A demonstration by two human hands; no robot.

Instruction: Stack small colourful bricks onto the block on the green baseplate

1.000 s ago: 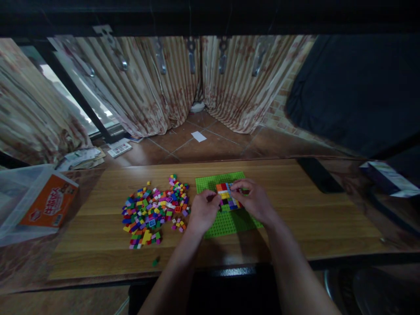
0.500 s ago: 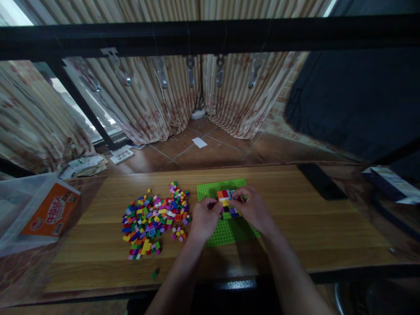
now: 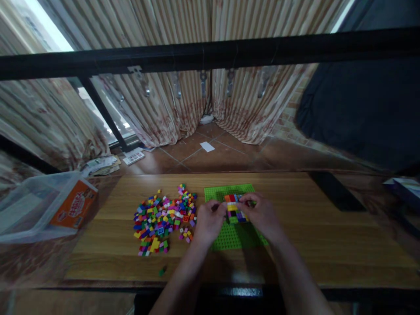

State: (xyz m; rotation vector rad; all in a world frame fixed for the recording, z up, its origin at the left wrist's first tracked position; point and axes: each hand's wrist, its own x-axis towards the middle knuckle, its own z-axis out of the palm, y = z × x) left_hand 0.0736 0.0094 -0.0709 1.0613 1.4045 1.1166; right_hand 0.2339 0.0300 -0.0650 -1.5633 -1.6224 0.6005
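A stack of coloured toy bricks, with red, orange, white, yellow, black and purple pieces, sits on a green studded baseplate. My left hand is closed at the left side of the stack, thumb and index finger pinched against its edge. On the opposite side, my right hand is closed too, its fingertips on the upper right of the stack. My fingers hide part of the stack's edges. Left of the baseplate, a pile of loose bricks in many colours is spread on the wooden table.
A lone green brick lies near the table's front edge. Toward the back right is a black phone-like slab. A clear plastic bin with an orange label stands at the left. A dark metal rail crosses beyond the table.
The camera view has shifted, so the whole scene sits a little further right and lower. Both hands stay at the brick stack, with only slight finger movement.
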